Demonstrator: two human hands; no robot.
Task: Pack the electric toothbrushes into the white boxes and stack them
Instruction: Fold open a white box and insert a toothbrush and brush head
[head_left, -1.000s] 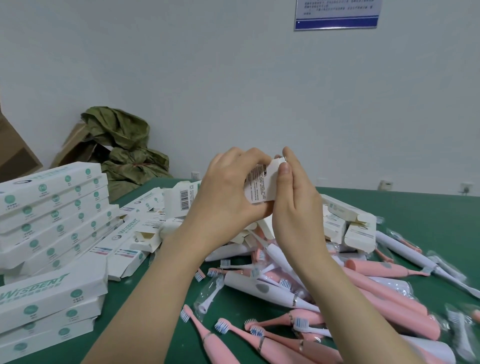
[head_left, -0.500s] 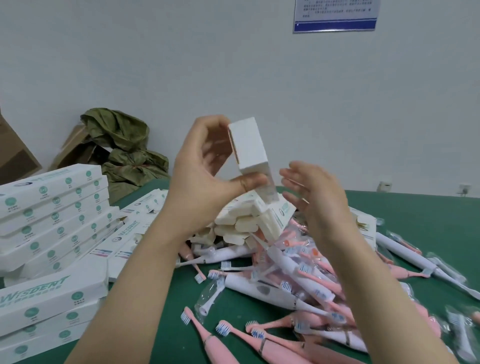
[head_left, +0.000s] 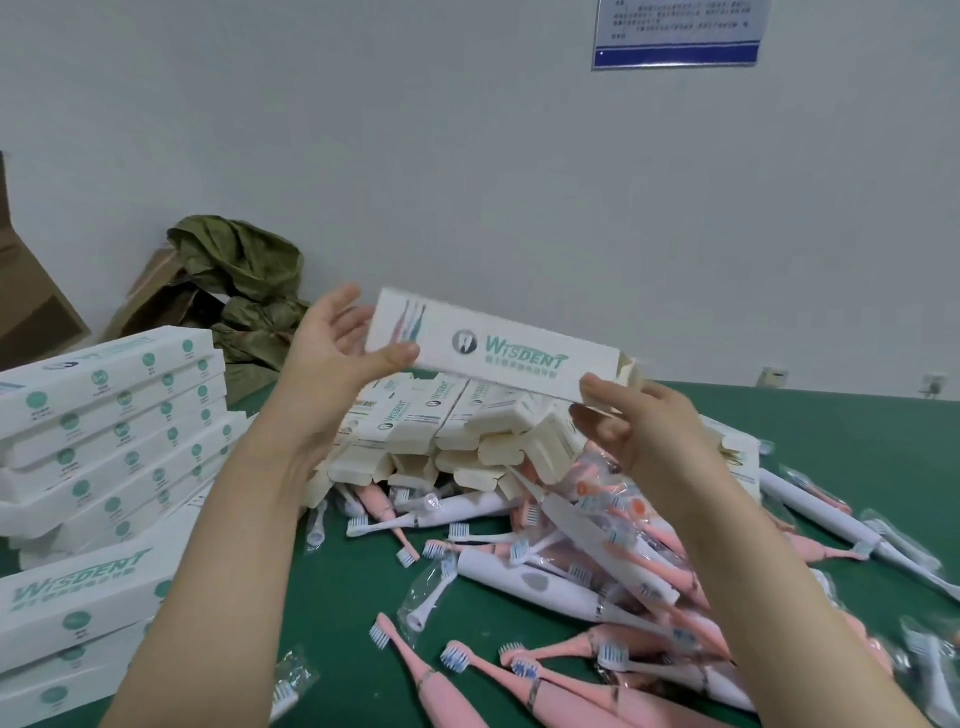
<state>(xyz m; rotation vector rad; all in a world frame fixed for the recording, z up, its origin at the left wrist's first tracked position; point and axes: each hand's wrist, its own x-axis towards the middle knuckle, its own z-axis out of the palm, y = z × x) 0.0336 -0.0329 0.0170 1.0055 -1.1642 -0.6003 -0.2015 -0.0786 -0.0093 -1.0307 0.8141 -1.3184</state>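
Holding a white box (head_left: 498, 353) level in the air, the person pinches its left end between thumb and fingers of the left hand (head_left: 332, 358), while the curled right hand (head_left: 639, 426) grips the right end, where flaps stick out. The box hangs above a heap of open-flapped boxes (head_left: 467, 436) and loose toothbrushes (head_left: 597, 577) on the green table (head_left: 857, 431), with a stack of boxes (head_left: 114, 415) off to the left

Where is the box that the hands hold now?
Head view, centre: the white box is in the air between the left hand and the right hand, just above the pile of open boxes.
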